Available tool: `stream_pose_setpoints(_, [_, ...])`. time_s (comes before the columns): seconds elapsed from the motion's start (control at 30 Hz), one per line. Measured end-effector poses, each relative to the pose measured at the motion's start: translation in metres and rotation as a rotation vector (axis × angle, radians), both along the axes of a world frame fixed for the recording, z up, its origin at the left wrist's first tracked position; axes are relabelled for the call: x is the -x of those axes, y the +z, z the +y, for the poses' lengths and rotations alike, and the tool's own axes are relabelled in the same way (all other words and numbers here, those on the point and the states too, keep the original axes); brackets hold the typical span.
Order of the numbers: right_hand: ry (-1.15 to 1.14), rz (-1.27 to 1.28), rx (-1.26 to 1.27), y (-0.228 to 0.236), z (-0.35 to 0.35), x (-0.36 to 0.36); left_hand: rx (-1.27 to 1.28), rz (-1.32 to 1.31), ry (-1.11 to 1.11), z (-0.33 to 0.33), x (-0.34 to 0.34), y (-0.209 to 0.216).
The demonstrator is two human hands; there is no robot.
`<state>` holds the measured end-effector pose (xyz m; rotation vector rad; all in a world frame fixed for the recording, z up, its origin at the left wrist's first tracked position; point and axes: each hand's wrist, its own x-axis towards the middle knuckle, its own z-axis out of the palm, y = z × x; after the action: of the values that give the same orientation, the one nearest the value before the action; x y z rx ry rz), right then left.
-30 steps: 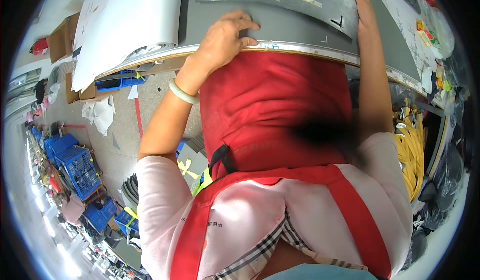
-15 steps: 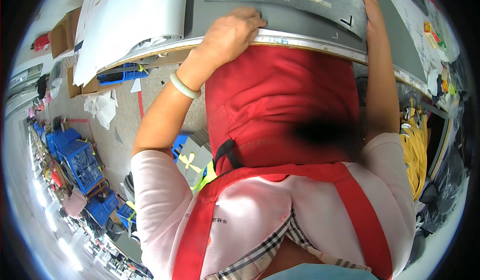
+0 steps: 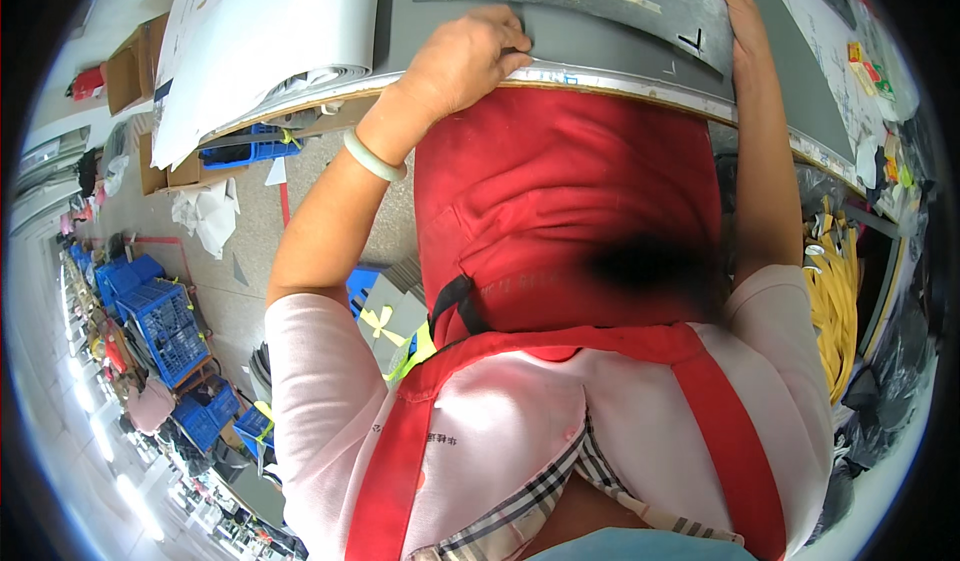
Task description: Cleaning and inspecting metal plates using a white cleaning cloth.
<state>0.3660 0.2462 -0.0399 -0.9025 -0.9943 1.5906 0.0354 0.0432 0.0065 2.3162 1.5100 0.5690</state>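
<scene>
A dark grey template (image 3: 660, 33) with small slots and black corner marks lies on a smooth grey sheet (image 3: 560, 33) at the bench edge. My right hand (image 3: 736, 6) grips the template's right side; its fingertips reach the picture's top, and a small white spot shows there. My left hand (image 3: 468, 56), below a pale bangle (image 3: 372, 156), sits on the grey sheet by the bench's front edge. Its fingers are bent in toward the thumb, and what lies between them is too small to make out. A light corner mark shows on the sheet below the template.
A large white roll (image 3: 300, 21) lies on the bench to the left. Blue crates (image 3: 165, 331) and a cardboard box (image 3: 135, 66) stand farther left. Yellow strips (image 3: 830, 301) hang at the right, beside black plastic bags (image 3: 895, 351). My red apron (image 3: 560, 181) meets the bench edge.
My left hand has shifted slightly, with its thumb now more apart from the bent fingers. My right hand and the template stay in place.
</scene>
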Motion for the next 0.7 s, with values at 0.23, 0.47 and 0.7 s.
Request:
stream_pose_setpoints(0.23, [-0.087,-0.134,0.013,0.017,0.004,-0.008,-0.314,0.146,-0.088,0.029,-0.076,-0.024])
stream_pose_setpoints(0.47, [-0.149,-0.188,-0.273,0.080,0.006,0.026,-0.698,-0.497,-0.017,0.102,-0.190,-0.045])
stream_pose_setpoints(0.7, [-0.330,-0.209,-0.367,0.141,-0.028,-0.045,-0.560,-0.515,0.395,0.127,-0.007,0.010])
